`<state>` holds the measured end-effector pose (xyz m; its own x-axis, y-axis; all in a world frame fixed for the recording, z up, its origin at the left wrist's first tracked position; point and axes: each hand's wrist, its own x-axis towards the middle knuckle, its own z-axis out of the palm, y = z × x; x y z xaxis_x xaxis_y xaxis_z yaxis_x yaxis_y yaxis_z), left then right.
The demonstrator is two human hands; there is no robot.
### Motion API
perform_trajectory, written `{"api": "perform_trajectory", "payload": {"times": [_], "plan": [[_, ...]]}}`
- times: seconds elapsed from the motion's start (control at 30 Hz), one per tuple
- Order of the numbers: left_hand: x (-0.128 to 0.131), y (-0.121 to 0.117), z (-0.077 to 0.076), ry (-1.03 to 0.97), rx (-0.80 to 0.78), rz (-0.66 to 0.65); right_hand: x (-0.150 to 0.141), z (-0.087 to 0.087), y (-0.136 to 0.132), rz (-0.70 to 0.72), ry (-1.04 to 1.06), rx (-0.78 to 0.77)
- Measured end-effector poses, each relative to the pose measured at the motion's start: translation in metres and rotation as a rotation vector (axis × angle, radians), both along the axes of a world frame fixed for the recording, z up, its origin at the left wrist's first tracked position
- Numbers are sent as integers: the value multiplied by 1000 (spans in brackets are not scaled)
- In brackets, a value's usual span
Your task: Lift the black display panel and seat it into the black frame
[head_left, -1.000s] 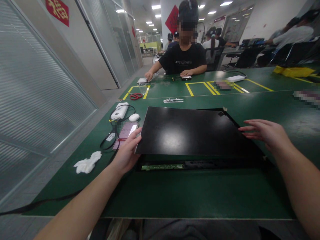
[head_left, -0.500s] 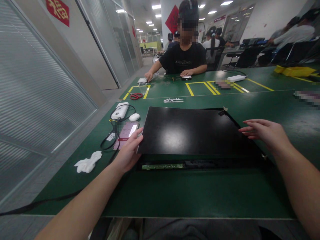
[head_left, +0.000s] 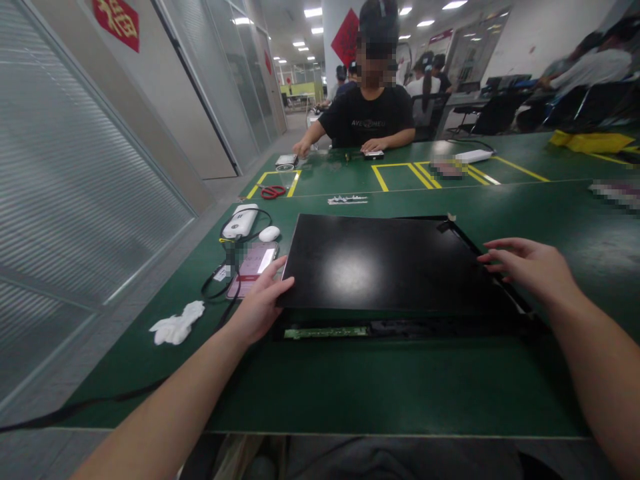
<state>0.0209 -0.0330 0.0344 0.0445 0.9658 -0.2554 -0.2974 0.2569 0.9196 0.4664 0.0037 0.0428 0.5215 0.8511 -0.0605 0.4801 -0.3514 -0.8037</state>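
A thin black display panel [head_left: 380,267] lies tilted over a black frame [head_left: 425,328]. A green circuit strip [head_left: 325,332] shows along the frame's near side. My left hand [head_left: 257,303] is closed on the panel's left edge, thumb on top and the other fingers partly hidden beneath. At the right side, my right hand [head_left: 533,270] has its fingers loosely bent and apart, with the tips at the frame's edge. Whether they press on it I cannot tell.
Left of the panel are a phone [head_left: 253,267], a white power bank [head_left: 241,221] with a black cable, a white oval case [head_left: 269,234] and crumpled tissue [head_left: 177,323]. Red-handled scissors [head_left: 273,193] lie farther back. Across the table [head_left: 390,387] sits a person [head_left: 367,117] handling small items.
My left thumb has moved onto the panel's top face. My right fingers have bent slightly at the frame's right edge. The panel has barely shifted.
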Motion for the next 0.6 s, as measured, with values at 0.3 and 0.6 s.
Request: {"api": "perform_trajectory", "payload": {"times": [0.3,0.6], "plan": [[-2,1,-8,3,86,-84,13,-12,4,72,-129,-20],[-3,2,-13,35,112,-125,13,-11,4,43,-173,-49]]}}
